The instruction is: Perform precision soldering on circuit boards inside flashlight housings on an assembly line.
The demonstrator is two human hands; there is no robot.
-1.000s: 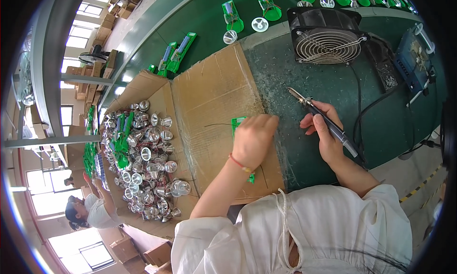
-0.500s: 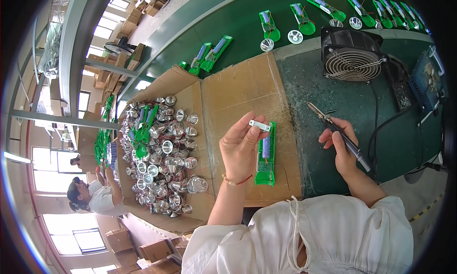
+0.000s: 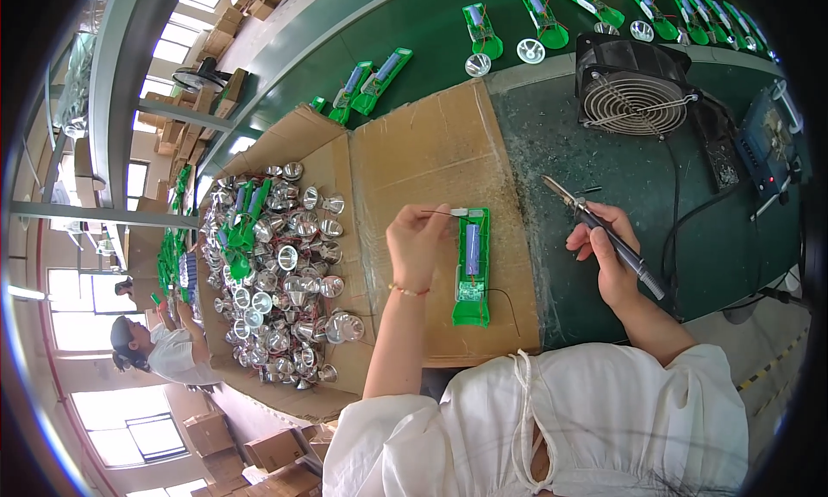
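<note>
On the cardboard in front of me lies a green flashlight housing [image 3: 472, 311] with a blue cylindrical battery [image 3: 473, 248] and a small circuit board [image 3: 470, 289] in it. A small white plastic piece [image 3: 467, 212] sits at its far end. Just left of that piece, my left hand [image 3: 416, 242] is closed, thumb and finger pinching a thin dark wire [image 3: 440, 212]. To the right, my right hand [image 3: 611, 242] grips a soldering iron [image 3: 623, 251] like a pen, its tip pointing up and left, apart from the housing. Another thin dark wire [image 3: 511, 303] curls out from the housing's right side.
A cardboard box [image 3: 332, 173] full of shiny reflectors stands left. A black fan with a wire grille [image 3: 636, 104] and a blue soldering station [image 3: 770, 143] stand right. More green housings [image 3: 545, 22] line the far side. A person [image 3: 177, 355] works at far left.
My left hand has let go of the white piece, now at the housing's far end, and pinches a dark wire instead. The soldering iron stays in my right hand, with little movement.
</note>
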